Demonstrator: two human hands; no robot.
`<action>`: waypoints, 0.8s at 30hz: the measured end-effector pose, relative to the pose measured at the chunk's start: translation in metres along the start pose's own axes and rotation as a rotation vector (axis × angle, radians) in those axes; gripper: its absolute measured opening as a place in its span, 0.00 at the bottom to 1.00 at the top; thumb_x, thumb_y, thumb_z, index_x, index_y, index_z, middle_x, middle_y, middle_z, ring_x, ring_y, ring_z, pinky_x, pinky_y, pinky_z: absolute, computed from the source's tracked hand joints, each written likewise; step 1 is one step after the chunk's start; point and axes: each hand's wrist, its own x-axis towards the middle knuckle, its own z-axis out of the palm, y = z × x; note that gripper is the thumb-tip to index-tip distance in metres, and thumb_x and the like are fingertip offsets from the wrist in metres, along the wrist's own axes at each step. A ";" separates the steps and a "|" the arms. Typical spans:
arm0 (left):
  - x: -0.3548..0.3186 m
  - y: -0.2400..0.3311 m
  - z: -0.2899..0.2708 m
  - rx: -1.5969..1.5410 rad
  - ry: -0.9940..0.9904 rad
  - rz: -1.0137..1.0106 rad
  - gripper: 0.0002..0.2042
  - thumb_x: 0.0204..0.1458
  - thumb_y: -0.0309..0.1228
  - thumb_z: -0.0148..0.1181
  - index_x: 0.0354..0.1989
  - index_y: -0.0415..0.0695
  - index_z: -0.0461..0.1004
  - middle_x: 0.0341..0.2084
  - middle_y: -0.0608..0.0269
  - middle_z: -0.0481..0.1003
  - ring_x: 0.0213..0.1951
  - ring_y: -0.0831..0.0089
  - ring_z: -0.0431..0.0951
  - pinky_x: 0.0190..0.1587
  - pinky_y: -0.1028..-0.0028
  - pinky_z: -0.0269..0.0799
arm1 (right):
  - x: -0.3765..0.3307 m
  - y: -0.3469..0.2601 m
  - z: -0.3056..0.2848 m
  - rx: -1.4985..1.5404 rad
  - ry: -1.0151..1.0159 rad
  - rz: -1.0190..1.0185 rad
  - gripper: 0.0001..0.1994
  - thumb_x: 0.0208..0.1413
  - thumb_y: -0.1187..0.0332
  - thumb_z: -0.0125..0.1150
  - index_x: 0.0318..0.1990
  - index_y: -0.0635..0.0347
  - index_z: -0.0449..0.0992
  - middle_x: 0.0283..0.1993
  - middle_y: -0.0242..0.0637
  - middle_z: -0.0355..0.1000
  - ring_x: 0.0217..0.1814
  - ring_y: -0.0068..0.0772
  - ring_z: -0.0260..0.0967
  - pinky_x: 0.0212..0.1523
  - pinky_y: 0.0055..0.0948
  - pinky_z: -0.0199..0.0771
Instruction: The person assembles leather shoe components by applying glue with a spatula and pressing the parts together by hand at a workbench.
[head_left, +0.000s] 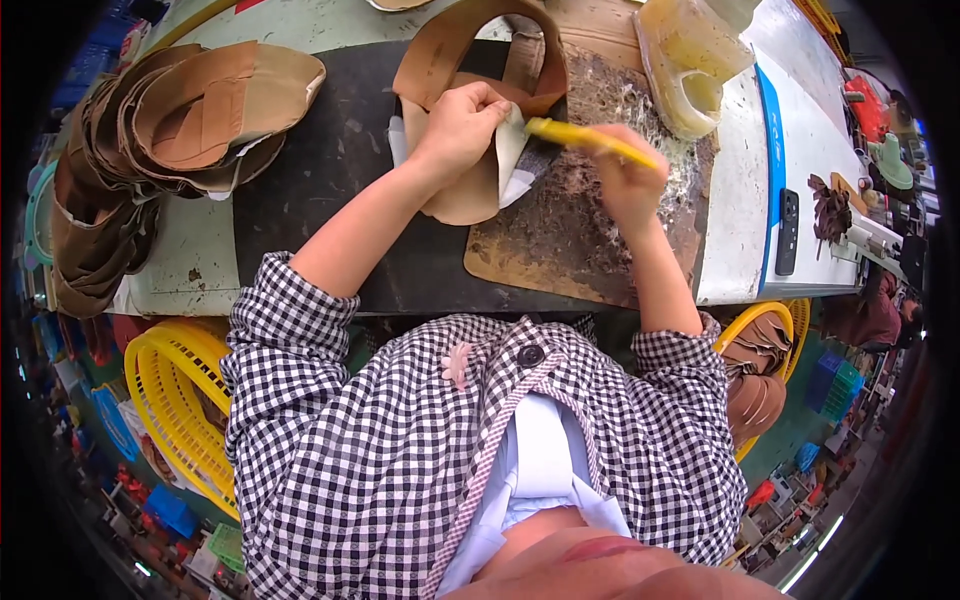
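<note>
**A:** Left hand [462,125] curled down tight over a tan leather piece [470,195], fingers together, pinning it flat. Right hand [628,180] wrapped shut around a yellow brush [590,140], handle angled up to the right, tip touching the pale lining of that leather piece, right beside the left fingertips.

**B:** And underneath?

**A:** Sitting partly on a brown board [590,240], crusty and stained with dried glue, rough looking. Under that, a black mat [320,190] laid over a worn, pale green tabletop [190,270]. Looped brown strap [470,40] just behind the left hand.

**B:** Anything else around?

**A:** Stack of curved tan leather cutouts [170,130] off to the left, layered and floppy. Cloudy plastic tub [690,60] with yellowish glue at the upper right of the board. Black remote [788,232] on a white surface with a blue stripe further right. Yellow plastic baskets [175,400] low on both sides, the right one holding more brown pieces. Busy workshop floor beyond, too blurry for detail.
</note>
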 end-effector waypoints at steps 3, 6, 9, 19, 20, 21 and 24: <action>0.006 -0.015 0.001 0.113 0.046 0.118 0.10 0.47 0.31 0.53 0.29 0.35 0.72 0.22 0.56 0.74 0.26 0.71 0.73 0.31 0.72 0.66 | -0.007 -0.003 0.008 -0.047 -0.171 -0.188 0.03 0.44 0.78 0.57 0.28 0.63 0.75 0.23 0.37 0.71 0.24 0.31 0.70 0.25 0.23 0.70; 0.004 -0.010 0.003 0.145 0.050 0.138 0.10 0.47 0.32 0.52 0.29 0.36 0.72 0.23 0.51 0.74 0.27 0.64 0.74 0.32 0.69 0.66 | -0.002 -0.010 0.006 -0.027 -0.121 -0.020 0.03 0.43 0.77 0.59 0.28 0.62 0.75 0.24 0.38 0.72 0.24 0.31 0.70 0.24 0.23 0.69; -0.003 0.008 0.008 0.330 0.080 0.244 0.09 0.48 0.32 0.51 0.28 0.38 0.71 0.24 0.49 0.73 0.31 0.56 0.74 0.33 0.64 0.67 | 0.020 -0.007 -0.003 -0.306 0.089 -0.063 0.04 0.45 0.75 0.60 0.29 0.64 0.74 0.25 0.42 0.72 0.23 0.32 0.70 0.24 0.23 0.68; 0.060 0.071 -0.072 1.263 0.196 0.429 0.11 0.47 0.31 0.45 0.36 0.39 0.68 0.27 0.45 0.73 0.31 0.51 0.75 0.32 0.59 0.71 | -0.009 -0.031 -0.051 -0.085 0.418 0.137 0.05 0.50 0.74 0.57 0.27 0.68 0.74 0.18 0.28 0.66 0.18 0.14 0.59 0.19 0.15 0.57; 0.059 0.090 -0.080 1.224 0.256 0.482 0.11 0.47 0.28 0.43 0.36 0.40 0.68 0.28 0.46 0.74 0.30 0.52 0.75 0.32 0.58 0.71 | -0.013 -0.030 -0.052 -0.068 0.445 0.152 0.06 0.50 0.74 0.57 0.27 0.68 0.74 0.18 0.29 0.67 0.18 0.15 0.60 0.19 0.15 0.57; 0.073 0.106 -0.103 1.167 0.398 0.575 0.11 0.46 0.29 0.44 0.38 0.45 0.68 0.27 0.46 0.73 0.31 0.49 0.74 0.32 0.57 0.70 | -0.014 -0.028 -0.052 -0.052 0.471 0.170 0.06 0.50 0.73 0.57 0.27 0.69 0.73 0.19 0.30 0.67 0.18 0.15 0.60 0.19 0.15 0.58; 0.089 0.168 -0.191 1.125 0.492 0.195 0.20 0.51 0.39 0.46 0.52 0.45 0.61 0.37 0.47 0.71 0.40 0.50 0.71 0.41 0.59 0.67 | -0.012 -0.029 -0.050 -0.006 0.438 0.159 0.07 0.50 0.73 0.57 0.28 0.71 0.73 0.20 0.33 0.68 0.19 0.17 0.62 0.20 0.15 0.60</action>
